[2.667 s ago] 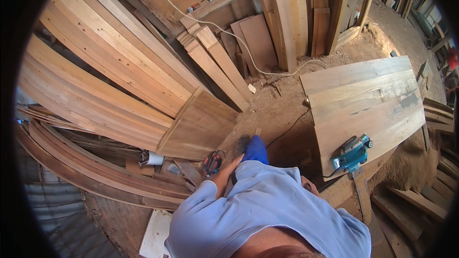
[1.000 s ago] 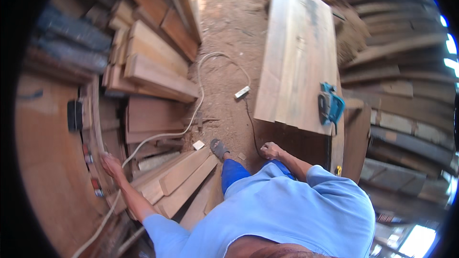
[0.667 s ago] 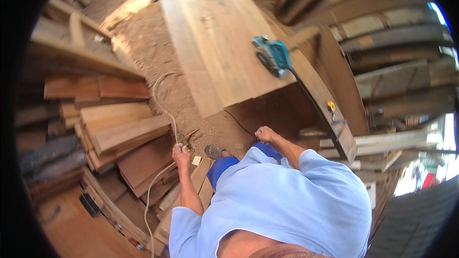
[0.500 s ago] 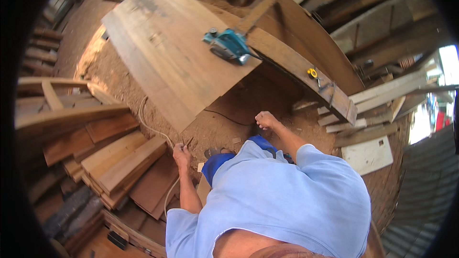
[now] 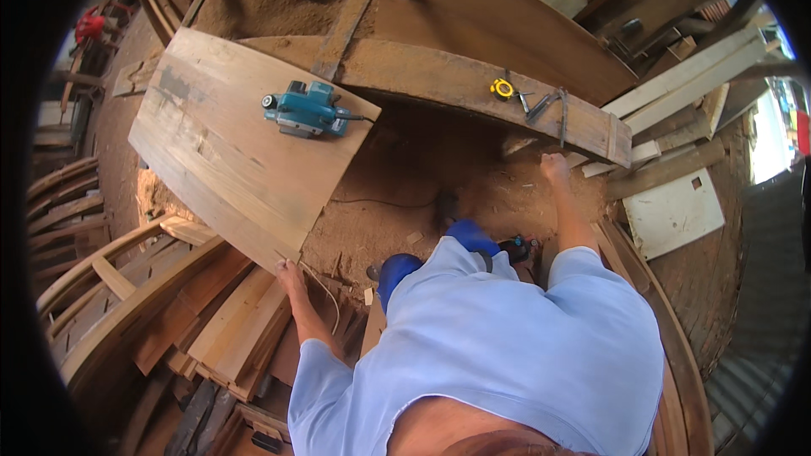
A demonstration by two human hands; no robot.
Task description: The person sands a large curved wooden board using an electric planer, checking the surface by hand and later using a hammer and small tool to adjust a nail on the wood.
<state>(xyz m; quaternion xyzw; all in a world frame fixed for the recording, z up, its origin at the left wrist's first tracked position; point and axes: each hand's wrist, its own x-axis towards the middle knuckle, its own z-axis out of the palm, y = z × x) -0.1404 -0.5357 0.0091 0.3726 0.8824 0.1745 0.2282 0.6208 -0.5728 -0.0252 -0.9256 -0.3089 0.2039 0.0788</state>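
A wide pale wooden panel [image 5: 253, 139] lies before me, with a teal electric planer [image 5: 306, 108] resting on it near its right edge. My left hand [image 5: 291, 276] is at the panel's near corner, beside a pale cord [image 5: 329, 287]. Its fingers are curled, and what they hold, if anything, is too small to make out. Out to the right, my right hand [image 5: 554, 167] is closed just in front of the long wooden beam [image 5: 448, 72]; anything inside it is hidden. On the beam lie a yellow tape measure [image 5: 502, 89] and a dark clamp-like tool [image 5: 541, 105].
Stacked boards [image 5: 241, 312] and curved wooden frames [image 5: 110, 274] crowd the left. Sawdust covers the ground [image 5: 380, 232], where a dark cord runs. Pale planks [image 5: 701, 76] and a white board [image 5: 676, 213] lie to the right. A black-and-teal tool [image 5: 517, 247] sits by my legs.
My view has turned to the right. My left hand has come to the panel's near corner; a thin dark thing that stuck out of it no longer shows. My right hand has swung outward towards the beam.
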